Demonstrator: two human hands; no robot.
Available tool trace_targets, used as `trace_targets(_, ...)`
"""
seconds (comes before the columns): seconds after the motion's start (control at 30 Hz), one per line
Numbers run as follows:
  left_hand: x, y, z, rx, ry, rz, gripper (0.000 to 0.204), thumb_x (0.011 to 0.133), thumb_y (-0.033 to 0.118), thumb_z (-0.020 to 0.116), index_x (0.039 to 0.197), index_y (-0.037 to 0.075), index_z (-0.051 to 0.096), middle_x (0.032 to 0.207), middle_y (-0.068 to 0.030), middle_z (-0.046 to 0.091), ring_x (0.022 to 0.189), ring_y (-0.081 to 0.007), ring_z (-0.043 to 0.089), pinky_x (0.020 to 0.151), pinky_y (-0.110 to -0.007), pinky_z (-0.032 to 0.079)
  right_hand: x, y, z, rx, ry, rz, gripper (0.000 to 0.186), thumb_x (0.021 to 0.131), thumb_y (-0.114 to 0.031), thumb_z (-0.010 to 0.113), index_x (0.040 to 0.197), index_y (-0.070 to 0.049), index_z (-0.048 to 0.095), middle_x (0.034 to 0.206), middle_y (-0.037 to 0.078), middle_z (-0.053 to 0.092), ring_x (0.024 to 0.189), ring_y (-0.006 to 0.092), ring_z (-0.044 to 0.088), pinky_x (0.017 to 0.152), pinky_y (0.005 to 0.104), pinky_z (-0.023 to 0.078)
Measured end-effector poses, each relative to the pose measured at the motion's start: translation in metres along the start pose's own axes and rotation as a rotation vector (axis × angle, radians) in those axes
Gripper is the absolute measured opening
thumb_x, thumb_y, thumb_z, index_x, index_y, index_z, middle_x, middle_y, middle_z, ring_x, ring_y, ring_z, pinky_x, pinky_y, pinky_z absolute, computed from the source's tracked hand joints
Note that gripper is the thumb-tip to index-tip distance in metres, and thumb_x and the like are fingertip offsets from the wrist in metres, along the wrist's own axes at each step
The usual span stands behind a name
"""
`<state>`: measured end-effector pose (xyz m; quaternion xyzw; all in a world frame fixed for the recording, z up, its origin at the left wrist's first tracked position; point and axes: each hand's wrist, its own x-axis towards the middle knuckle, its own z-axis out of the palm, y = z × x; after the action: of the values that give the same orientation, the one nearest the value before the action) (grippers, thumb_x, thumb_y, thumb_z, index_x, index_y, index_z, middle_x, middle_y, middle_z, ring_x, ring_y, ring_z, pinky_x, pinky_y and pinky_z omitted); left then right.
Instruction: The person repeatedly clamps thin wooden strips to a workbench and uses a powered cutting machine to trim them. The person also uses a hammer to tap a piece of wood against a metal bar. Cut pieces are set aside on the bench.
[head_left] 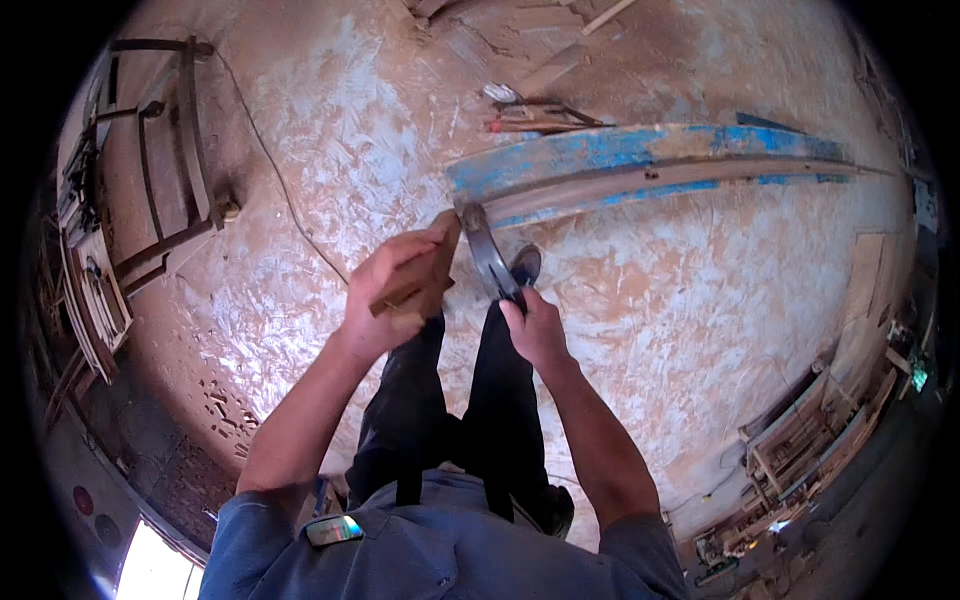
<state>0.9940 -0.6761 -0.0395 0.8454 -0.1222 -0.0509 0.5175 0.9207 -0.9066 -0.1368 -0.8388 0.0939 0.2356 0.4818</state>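
1. Fingers of my left hand [372,300] are wrapped around a brown wood block [439,264], held tilted, upper end toward the plank.
2. Right hand [540,330]: clenched on the lower end of a dark curved tool [490,262]. Exact kind unclear, blurred.
3. Tool's far end sits at the near-left end of the blue-painted plank [560,160]; can't tell if touching. Block is just left of the tool.
4. Plank lies on the floor [680,265], running off to the right, paint worn.
5. Thin sticks [545,125] lie just beyond the plank.
6. One dark shoe [527,263] shows beside the tool.
7. Left: wooden frame [193,135], thin cord [268,155] running toward my left wrist.
8. Lower right: piled wood pieces [800,450].
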Motion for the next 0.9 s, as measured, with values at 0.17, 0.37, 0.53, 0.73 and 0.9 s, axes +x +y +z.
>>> trace_targets(0.17, -0.003, -0.003, 0.001, 0.027, 0.004, 0.014, 0.049, 0.078, 0.003, 0.080, 0.118, 0.004, 0.051, 0.119, -0.0169, 0.064, 0.111, -0.0278, 0.064, 0.094, -0.038, 0.052, 0.008, 0.000, 0.006, -0.143, -0.011, 0.125, 0.042, 0.091, -0.044, 0.063, 0.092, -0.001, 0.060, 0.078, 0.028, 0.064, 0.081, 0.0496, 0.062, 0.069, 0.0561, 0.049)
trace_targets(0.37, -0.001, 0.005, -0.005, -0.045, 0.021, -0.028, 0.047, 0.079, -0.002, 0.077, 0.119, 0.002, 0.052, 0.122, -0.0178, 0.062, 0.116, -0.0283, 0.061, 0.099, -0.037, 0.050, 0.010, 0.001, 0.013, -0.142, -0.009, 0.074, 0.042, 0.090, -0.043, 0.064, 0.092, 0.000, 0.060, 0.078, 0.027, 0.065, 0.080, 0.0487, 0.064, 0.070, 0.0558, 0.051)
trace_targets(0.53, -0.007, -0.005, -0.003, -0.049, 0.049, -0.010, 0.049, 0.078, -0.002, 0.078, 0.119, 0.003, 0.052, 0.123, -0.0171, 0.062, 0.116, -0.0278, 0.061, 0.098, -0.037, 0.050, 0.008, -0.003, 0.009, -0.134, 0.025, 0.002, 0.042, 0.091, -0.043, 0.063, 0.086, -0.001, 0.058, 0.075, 0.028, 0.064, 0.075, 0.0478, 0.064, 0.067, 0.0555, 0.051)
trace_targets(0.73, 0.008, 0.027, -0.022, -0.037, 0.082, 0.074, 0.049, 0.078, -0.003, 0.078, 0.119, 0.004, 0.051, 0.121, -0.0172, 0.062, 0.116, -0.0293, 0.061, 0.098, -0.038, 0.050, 0.018, 0.003, 0.018, -0.159, 0.054, 0.053, 0.042, 0.090, -0.042, 0.065, 0.088, -0.001, 0.062, 0.074, 0.028, 0.064, 0.075, 0.0488, 0.063, 0.066, 0.0558, 0.050)
trace_targets(0.9, 0.019, 0.015, -0.032, 0.112, 0.003, 0.049, 0.044, 0.074, 0.002, 0.075, 0.113, 0.004, 0.055, 0.116, -0.0164, 0.061, 0.107, -0.0322, 0.061, 0.089, -0.039, 0.053, 0.031, -0.017, 0.012, -0.115, 0.053, 0.110, 0.047, 0.094, -0.045, 0.059, 0.086, 0.001, 0.064, 0.078, 0.028, 0.065, 0.082, 0.0470, 0.064, 0.070, 0.0539, 0.050)
